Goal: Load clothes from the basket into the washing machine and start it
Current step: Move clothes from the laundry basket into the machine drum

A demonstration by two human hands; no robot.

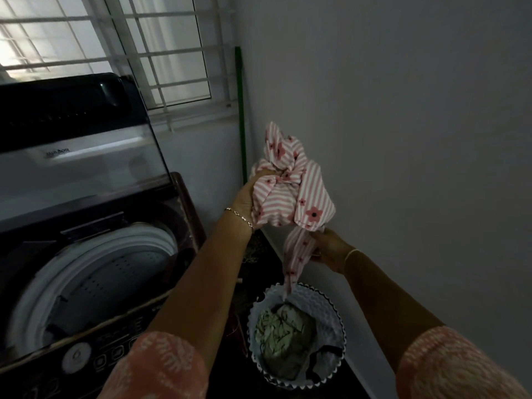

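Left hand (244, 201) and right hand (331, 249) grip a striped garment (290, 191) over the basket (331, 309), between washing machine (95, 269) and wall (403, 110)

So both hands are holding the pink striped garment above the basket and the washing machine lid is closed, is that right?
Not quite. The washing machine lid is open, raised behind the drum, as the head view shows. The rest holds: the left hand and the right hand both grip the pink striped garment above the basket.
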